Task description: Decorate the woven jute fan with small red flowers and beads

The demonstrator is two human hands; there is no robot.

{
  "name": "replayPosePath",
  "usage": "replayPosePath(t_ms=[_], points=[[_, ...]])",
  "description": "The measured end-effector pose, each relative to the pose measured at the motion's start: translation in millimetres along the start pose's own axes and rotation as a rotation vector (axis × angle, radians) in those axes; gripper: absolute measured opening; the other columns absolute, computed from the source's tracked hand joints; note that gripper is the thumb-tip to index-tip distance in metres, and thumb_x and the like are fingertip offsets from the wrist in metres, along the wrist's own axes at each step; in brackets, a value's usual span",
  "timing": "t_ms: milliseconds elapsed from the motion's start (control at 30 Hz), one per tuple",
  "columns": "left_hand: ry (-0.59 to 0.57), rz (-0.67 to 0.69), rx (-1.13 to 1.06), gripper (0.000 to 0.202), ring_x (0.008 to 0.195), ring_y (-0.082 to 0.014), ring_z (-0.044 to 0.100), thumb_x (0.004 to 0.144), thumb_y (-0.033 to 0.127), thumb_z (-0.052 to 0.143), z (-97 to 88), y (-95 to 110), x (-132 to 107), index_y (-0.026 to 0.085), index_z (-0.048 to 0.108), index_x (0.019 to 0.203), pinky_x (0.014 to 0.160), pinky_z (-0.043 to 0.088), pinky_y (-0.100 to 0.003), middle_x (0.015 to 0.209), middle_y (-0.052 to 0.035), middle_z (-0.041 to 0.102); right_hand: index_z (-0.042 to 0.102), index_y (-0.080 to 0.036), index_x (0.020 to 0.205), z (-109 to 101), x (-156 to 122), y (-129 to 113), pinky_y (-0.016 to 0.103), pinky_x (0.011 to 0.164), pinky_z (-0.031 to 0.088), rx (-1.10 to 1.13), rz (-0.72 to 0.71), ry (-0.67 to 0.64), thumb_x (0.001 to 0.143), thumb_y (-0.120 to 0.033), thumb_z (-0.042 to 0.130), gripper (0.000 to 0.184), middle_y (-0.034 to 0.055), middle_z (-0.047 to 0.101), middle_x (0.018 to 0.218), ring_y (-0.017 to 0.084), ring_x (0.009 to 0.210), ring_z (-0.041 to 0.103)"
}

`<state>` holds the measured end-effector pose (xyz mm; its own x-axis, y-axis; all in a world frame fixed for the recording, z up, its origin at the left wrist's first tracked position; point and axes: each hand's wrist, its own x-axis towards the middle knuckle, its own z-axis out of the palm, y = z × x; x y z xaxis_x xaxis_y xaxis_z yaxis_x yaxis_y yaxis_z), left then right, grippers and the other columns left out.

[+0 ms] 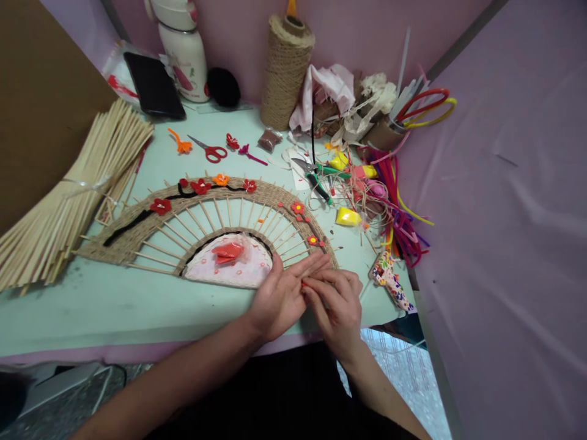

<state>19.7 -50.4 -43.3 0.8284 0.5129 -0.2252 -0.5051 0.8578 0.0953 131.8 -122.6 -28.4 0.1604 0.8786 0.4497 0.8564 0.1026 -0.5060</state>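
Well — pale-green table (137,311), lilac wall (495,244)

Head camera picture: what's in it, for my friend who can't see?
A right hand pinches a tiny red piece at the open left hand, near a woven fan decorated with red and orange flowers. Scissors and a twine spool are behind it on the green table.

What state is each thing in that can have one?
Left hand: open, palm up
Right hand: pinching a small red piece
Woven fan: flat, flowers on it
Stick bundle: tied
Twine spool: upright
Bottle: upright, cap on
Cutters: handles spread
Scissors: lying unheld
Glue gun: lying unheld
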Motion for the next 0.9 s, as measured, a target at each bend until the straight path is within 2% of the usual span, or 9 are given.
replayPosePath(t_ms=[100,167,300,400,600,700,800,900], points=[[0.02,0.008,-0.037,0.087,0.146,-0.0272,0.027,0.093,0.068,0.02,2.7,3.3,0.4,0.002,0.034,0.148,0.12,0.015,-0.039,0.146,-0.0219,0.047,0.072,-0.023,0.099,1.9,-0.3,-4.5,0.037,0.083,0.042,0.056,-0.034,-0.047,0.091,-0.02,0.061,0.014,0.0039,0.067,0.092,0.019,0.091,0.056],[0.057,0.03,-0.063,0.088,0.145,-0.0278,0.03,0.092,0.069,0.018,4.7,6.2,0.8,0.003,0.03,0.15,0.119,0.015,-0.041,0.145,-0.0224,0.048,0.072,-0.024,0.101,6.1,-3.7,-5.9,0.036,0.083,0.041,0.011,-0.097,-0.054,0.09,-0.02,0.062,0.015,0.0032,0.069,0.092,0.018,0.09,0.056],[0.093,0.048,-0.097,0.084,0.142,-0.0279,0.035,0.092,0.069,0.017,5.9,7.4,1.0,0.011,0.029,0.151,0.118,0.016,-0.044,0.142,-0.0199,0.052,0.069,-0.028,0.115,16.1,-11.2,-5.5,0.035,0.084,0.041,-0.078,-0.177,0.034,0.088,-0.018,0.064,0.029,0.0022,0.07,0.093,0.018,0.09,0.056],[0.08,0.031,-0.091,0.081,0.141,-0.0281,0.037,0.093,0.067,0.021,4.3,4.0,0.1,0.01,0.029,0.151,0.118,0.015,-0.044,0.139,-0.02,0.055,0.067,-0.03,0.118,19.4,-13.1,-7.3,0.034,0.082,0.041,-0.073,-0.184,0.061,0.088,-0.018,0.065,0.033,0.0021,0.07,0.091,0.017,0.087,0.057],[0.053,0.011,-0.083,0.084,0.138,-0.0303,0.041,0.091,0.069,0.03,3.9,3.3,-1.7,0.01,0.028,0.151,0.117,0.019,-0.044,0.136,-0.0207,0.056,0.068,-0.029,0.115,18.4,-18.8,-9.9,0.035,0.079,0.042,-0.047,-0.149,0.083,0.088,-0.018,0.066,0.029,0.0024,0.07,0.09,0.018,0.087,0.057],[0.062,0.023,-0.096,0.084,0.138,-0.0299,0.041,0.09,0.072,0.024,5.4,6.6,-2.5,0.012,0.031,0.15,0.116,0.02,-0.044,0.137,-0.0202,0.055,0.063,-0.026,0.126,16.2,-24.5,-4.3,0.038,0.086,0.043,-0.089,-0.202,0.0,0.092,-0.026,0.06,0.034,0.0065,0.069,0.108,0.022,0.098,0.054],[0.081,0.019,-0.114,0.082,0.138,-0.0302,0.04,0.091,0.07,0.02,7.2,8.3,-3.3,0.013,0.034,0.148,0.116,0.021,-0.046,0.137,-0.0196,0.055,0.052,-0.022,0.139,13.6,-28.8,1.8,0.044,0.094,0.041,-0.163,-0.227,-0.107,0.098,-0.046,0.041,0.048,0.0127,0.058,0.131,0.028,0.112,0.047],[0.096,0.029,-0.118,0.08,0.137,-0.0305,0.042,0.092,0.069,0.023,9.0,8.8,-3.5,0.013,0.037,0.147,0.116,0.021,-0.047,0.135,-0.0192,0.056,0.048,-0.024,0.143,11.8,-30.4,4.0,0.047,0.097,0.039,-0.187,-0.26,-0.174,0.098,-0.056,0.029,0.059,0.013,0.049,0.142,0.031,0.118,0.043]])
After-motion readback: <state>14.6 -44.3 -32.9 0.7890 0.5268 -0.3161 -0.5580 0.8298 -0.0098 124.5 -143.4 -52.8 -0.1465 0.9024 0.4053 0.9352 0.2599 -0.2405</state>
